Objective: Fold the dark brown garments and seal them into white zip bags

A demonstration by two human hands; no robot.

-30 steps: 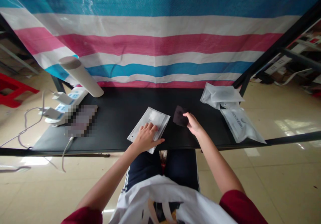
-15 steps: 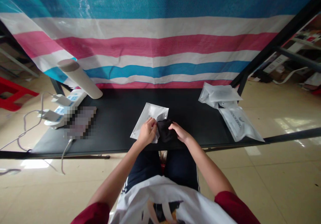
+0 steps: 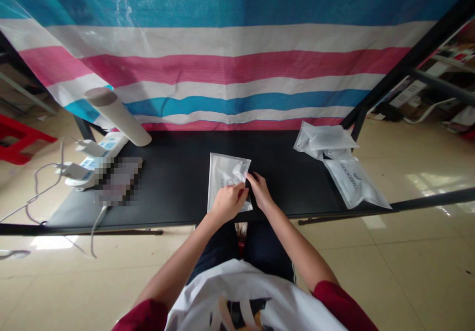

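A frosted plastic zip bag point(image 3: 227, 165) with grey printing lies on the black table in front of me. My left hand point(image 3: 229, 203) is closed over its lower right part, fingers curled on the plastic. At the bag's right edge is my right hand point(image 3: 261, 191), thumb and fingertips pinched at the side of the plastic. A dark patch shows near my left fingertips by the bag's edge; most of the black cloth item is hidden, and I cannot tell how much of it is inside.
Several similar filled bags point(image 3: 352, 182) lie at the table's right end. On the left are a white bottle point(image 3: 122, 118), a power strip point(image 3: 107, 148) with plugs and cables, and a blurred-out phone-like object point(image 3: 120, 180). A striped tarp point(image 3: 230, 69) hangs behind the table point(image 3: 178, 172).
The bag has turned more upright. My left hand has moved right across it, and my right hand has come to the bag's edge. The black cloth item has mostly gone from view.
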